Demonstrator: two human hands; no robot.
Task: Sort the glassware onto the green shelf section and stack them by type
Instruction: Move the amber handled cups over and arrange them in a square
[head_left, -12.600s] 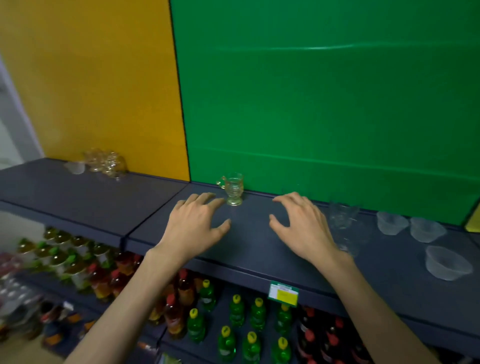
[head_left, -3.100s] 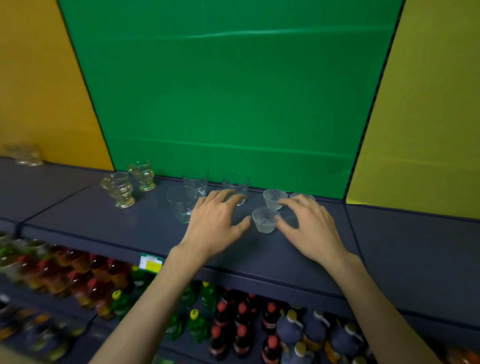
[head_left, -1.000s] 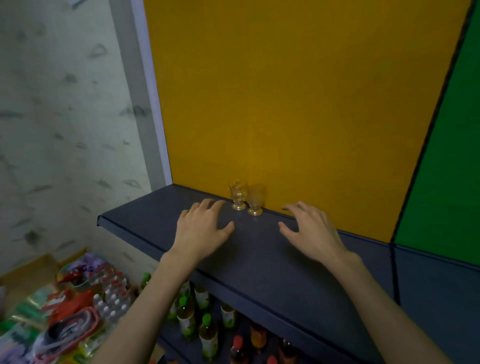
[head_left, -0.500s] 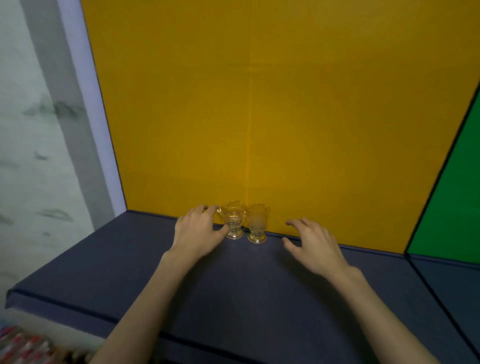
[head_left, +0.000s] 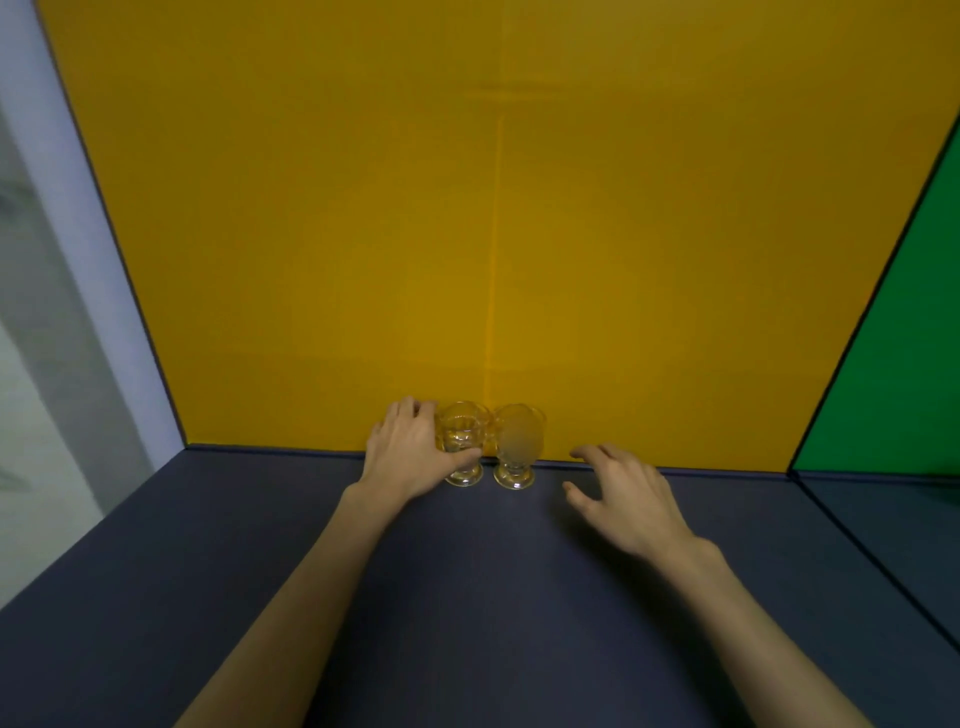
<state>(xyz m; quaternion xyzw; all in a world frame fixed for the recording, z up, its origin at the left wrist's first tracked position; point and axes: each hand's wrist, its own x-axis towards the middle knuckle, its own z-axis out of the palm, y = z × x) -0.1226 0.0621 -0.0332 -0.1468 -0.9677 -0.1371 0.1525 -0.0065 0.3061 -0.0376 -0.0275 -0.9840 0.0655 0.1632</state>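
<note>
The left hand (head_left: 410, 457) is wrapped around the clear footed glass (head_left: 463, 449), thumb in front and fingers behind, gripping it where it stands upright on the dark shelf (head_left: 467, 597). Just to its right, touching or nearly so, stands a frosted footed glass (head_left: 517, 449) against the yellow back panel (head_left: 467, 234). The right hand (head_left: 628, 501) hovers near that one, fingers spread and empty. The green panel (head_left: 893, 389) lies farther right.

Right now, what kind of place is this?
Probably a shop or storeroom shelf: a wide dark shelf with yellow and green back panels, and two small footed glasses standing at the back, the left hand around one.
</note>
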